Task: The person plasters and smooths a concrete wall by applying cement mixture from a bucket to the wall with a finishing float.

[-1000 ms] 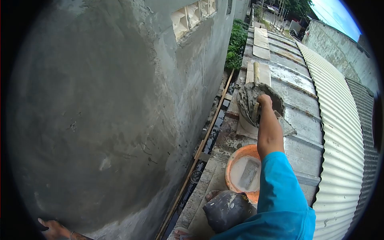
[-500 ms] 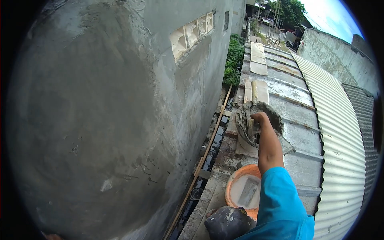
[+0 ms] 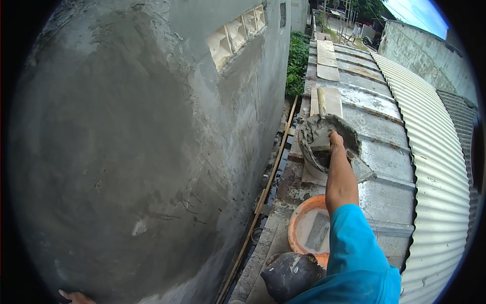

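Likely scooping mortar (image 3: pixel 310 129), three o'clock; tool (image 3: pixel 321 141) in closed right hand (image 3: pixel 336 141). Left hand (image 3: pixel 79 298), eight o'clock: cannot tell grip. Probably wants level lift.

Bright daylight, dark fisheye corners

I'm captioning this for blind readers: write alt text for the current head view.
The right hand holds a trowel-like tool in a bucket of grey mortar. Nearer the camera sits an orange basin; a grey wall fills the left, with the left hand at the bottom edge.
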The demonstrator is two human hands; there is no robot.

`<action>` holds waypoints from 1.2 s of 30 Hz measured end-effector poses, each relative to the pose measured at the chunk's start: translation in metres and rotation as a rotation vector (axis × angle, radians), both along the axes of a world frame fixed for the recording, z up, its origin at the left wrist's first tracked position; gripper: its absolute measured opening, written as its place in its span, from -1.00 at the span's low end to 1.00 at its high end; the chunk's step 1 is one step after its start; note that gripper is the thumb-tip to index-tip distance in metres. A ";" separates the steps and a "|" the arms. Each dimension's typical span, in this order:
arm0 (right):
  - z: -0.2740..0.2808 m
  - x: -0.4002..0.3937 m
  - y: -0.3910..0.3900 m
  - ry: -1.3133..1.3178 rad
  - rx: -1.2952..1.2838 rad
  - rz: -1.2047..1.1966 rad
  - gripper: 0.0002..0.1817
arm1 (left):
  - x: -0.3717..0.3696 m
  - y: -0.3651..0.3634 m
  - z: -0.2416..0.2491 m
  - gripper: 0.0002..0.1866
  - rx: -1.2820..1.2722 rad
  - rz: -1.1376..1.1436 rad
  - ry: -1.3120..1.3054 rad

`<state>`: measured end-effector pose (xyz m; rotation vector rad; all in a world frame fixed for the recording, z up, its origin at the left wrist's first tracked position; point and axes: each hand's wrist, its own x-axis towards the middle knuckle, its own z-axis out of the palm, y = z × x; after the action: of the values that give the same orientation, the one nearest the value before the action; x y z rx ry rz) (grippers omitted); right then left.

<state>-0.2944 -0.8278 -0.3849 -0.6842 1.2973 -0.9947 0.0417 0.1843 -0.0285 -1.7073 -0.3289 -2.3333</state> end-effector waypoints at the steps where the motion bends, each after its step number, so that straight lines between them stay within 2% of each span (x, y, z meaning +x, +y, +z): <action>1: -0.006 0.002 0.001 -0.053 -0.044 -0.026 -0.80 | 0.001 -0.002 0.002 -0.33 0.007 -0.005 0.005; 2: 0.002 0.006 0.009 -0.015 -0.064 -0.092 -0.79 | 0.002 -0.005 0.005 -0.33 0.018 -0.008 0.009; 4: 0.018 0.013 0.020 -0.132 -0.085 -0.150 -0.74 | 0.002 -0.006 0.006 -0.33 0.027 -0.012 0.016; 8: 0.043 0.015 0.032 -0.083 -0.104 -0.211 -0.65 | 0.004 -0.004 0.005 -0.34 0.022 -0.015 0.016; 11: 0.060 0.015 0.038 -0.149 -0.137 -0.210 -0.65 | 0.005 0.000 0.004 -0.34 0.019 -0.017 0.011; 15: 0.076 0.018 0.039 -0.369 -0.227 -0.164 -0.65 | 0.008 0.006 0.004 -0.34 0.026 -0.017 0.023; 19: 0.118 0.036 0.076 -0.548 -0.291 0.141 -0.60 | 0.005 0.008 0.003 -0.35 0.017 -0.030 0.020; 22: 0.150 0.067 0.122 -0.589 -0.299 0.368 -0.56 | -0.001 0.000 0.001 -0.35 -0.013 -0.075 0.026; 25: 0.209 0.114 0.217 -0.477 -0.311 0.469 -0.52 | -0.022 -0.048 0.004 -0.37 -0.056 -0.256 0.060; 27: 0.251 0.145 0.299 -0.597 -0.462 0.698 -0.51 | -0.039 -0.078 0.008 -0.38 -0.112 -0.309 0.133; 29: 0.261 0.168 0.359 -0.482 -0.767 0.910 -0.51 | -0.041 -0.083 0.009 -0.35 -0.139 -0.337 0.139; 30: 0.256 0.186 0.389 -0.437 -1.019 0.883 -0.51 | -0.041 -0.081 0.009 -0.34 -0.149 -0.361 0.136; 32: 0.265 0.208 0.446 -0.106 -1.518 0.773 -0.41 | -0.045 -0.082 0.009 -0.33 -0.185 -0.367 0.154; 33: 0.284 0.217 0.476 -0.126 -1.728 0.693 -0.36 | -0.046 -0.083 0.009 -0.33 -0.201 -0.382 0.168; 36: 0.320 0.253 0.534 -0.160 -1.913 0.526 -0.28 | -0.047 -0.080 0.008 -0.33 -0.202 -0.415 0.172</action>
<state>-0.0417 -0.2939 -0.0652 -2.1075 -0.4131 -1.5722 -0.0049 0.1048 -0.0204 -2.2430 -0.1984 -2.4704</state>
